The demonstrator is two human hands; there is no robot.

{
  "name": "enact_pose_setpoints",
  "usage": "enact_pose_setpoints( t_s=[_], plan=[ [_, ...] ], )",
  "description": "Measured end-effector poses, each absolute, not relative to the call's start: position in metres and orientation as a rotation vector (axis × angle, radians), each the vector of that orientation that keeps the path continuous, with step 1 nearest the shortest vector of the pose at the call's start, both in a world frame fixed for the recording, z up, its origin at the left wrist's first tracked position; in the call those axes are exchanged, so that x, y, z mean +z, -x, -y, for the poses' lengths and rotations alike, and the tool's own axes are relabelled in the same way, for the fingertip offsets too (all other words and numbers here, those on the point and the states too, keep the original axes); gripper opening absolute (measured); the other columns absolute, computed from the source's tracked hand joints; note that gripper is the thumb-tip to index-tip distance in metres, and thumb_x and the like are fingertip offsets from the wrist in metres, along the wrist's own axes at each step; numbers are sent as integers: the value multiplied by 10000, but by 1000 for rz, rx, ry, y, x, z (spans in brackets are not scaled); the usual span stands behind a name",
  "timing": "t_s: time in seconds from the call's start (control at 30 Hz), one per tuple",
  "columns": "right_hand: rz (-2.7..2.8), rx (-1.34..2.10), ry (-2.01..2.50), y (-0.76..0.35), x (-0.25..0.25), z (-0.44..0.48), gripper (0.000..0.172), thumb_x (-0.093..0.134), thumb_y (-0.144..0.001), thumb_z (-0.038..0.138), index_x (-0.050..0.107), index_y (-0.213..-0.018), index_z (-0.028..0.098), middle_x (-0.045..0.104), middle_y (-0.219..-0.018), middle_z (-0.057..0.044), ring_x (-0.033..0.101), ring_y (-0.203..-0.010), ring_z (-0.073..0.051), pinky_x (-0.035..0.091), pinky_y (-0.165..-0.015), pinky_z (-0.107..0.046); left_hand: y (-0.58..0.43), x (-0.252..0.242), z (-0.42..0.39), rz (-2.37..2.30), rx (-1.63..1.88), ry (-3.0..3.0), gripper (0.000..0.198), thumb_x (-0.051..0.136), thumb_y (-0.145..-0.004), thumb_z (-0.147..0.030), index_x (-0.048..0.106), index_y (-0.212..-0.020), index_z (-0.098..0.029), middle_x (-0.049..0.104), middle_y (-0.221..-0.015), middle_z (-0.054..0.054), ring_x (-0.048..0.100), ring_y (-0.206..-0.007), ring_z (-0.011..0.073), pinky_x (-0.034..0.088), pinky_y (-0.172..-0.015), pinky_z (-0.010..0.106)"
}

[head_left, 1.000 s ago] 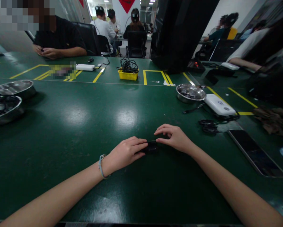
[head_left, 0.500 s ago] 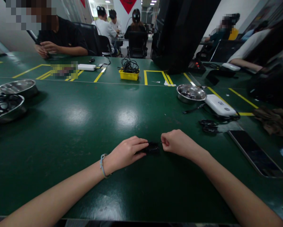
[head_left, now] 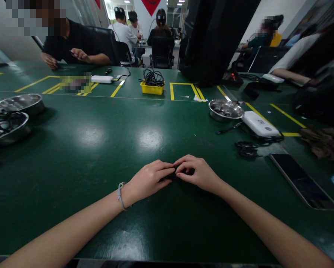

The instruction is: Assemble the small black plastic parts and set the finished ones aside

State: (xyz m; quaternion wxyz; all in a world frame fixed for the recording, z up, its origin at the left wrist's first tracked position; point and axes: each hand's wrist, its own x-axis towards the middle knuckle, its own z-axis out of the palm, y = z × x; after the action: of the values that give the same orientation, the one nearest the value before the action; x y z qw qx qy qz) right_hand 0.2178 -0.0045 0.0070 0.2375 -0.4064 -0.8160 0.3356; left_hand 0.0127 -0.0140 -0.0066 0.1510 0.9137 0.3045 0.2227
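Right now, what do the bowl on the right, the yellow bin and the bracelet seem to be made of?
The bowl: likely stainless steel, polished; its surface glints silver. The yellow bin: probably plastic, smooth, from its even colour. The bracelet: perhaps cord or fabric, matte, as it shows no metallic shine; too small to be sure.

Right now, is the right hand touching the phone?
No, the phone lies on the green table, clearly apart from the right hand.

Tabletop [head_left: 72, 160], clocked from two hands [head_left: 148, 178]: three metal bowls [head_left: 226, 116] (two toward 9–10 o'clock, one toward 1–2), one yellow tray [head_left: 152, 89] toward 12, one phone [head_left: 302, 180] toward 3.
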Motion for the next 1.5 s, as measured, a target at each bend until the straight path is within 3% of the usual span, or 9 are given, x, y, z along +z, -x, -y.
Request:
enact_pose_setpoints(
  t_s=[0.43, 0.77, 1.23, 1.37, 1.5],
  plan=[
    [2246, 866, 1123, -216, 3, 6, 92, 572, -731, 226, 661, -727, 202, 643, -901, -49, 550, -877, -168, 464, -633, -265, -14, -7, 15, -871, 653, -2590, 288, 524, -816, -185, 535, -1103, -174, 557, -1106, 62, 528, -955, 152, 460, -839, 288],
    [2295, 752, 1136, -213, 3, 10, 73, 582, -725, 195, 652, -702, 196, 650, -870, -30, 539, -897, -157, 443, -749, -291, -15, -8, 15, -871, 661, -2594, 260, 512, -824, -195, 544, -1082, -175, 557, -1102, 64, 534, -944, 157, 466, -823, 294],
    [2267, 811, 1168, -211, 6, 10, 83, 594, -719, 204, 673, -695, 210, 655, -900, -35, 549, -902, -174, 456, -732, -311, -13, -10, 15, -859, 681, -2618, 257, 526, -813, -206, 551, -1068, -183, 565, -1075, 63, 541, -940, 157, 472, -810, 291],
    [2253, 826, 1180, -222, 14, 2, 92, 589, -727, 231, 669, -691, 203, 656, -912, -26, 574, -844, -153, 461, -654, -258, -12, -10, 15, -862, 671, -2644, 257, 539, -807, -225, 553, -1058, -173, 568, -1065, 70, 544, -935, 165, 477, -802, 292],
    [2036, 568, 1410, -249, 16, -29, 171, 544, -757, 307, 661, -769, 183, 664, -838, -33, 586, -727, -145, 444, -611, -257, -12, -9, 15, -865, 659, -2653, 265, 536, -808, -221, 544, -1067, -166, 564, -1073, 74, 540, -937, 165, 476, -805, 298]
  ],
)
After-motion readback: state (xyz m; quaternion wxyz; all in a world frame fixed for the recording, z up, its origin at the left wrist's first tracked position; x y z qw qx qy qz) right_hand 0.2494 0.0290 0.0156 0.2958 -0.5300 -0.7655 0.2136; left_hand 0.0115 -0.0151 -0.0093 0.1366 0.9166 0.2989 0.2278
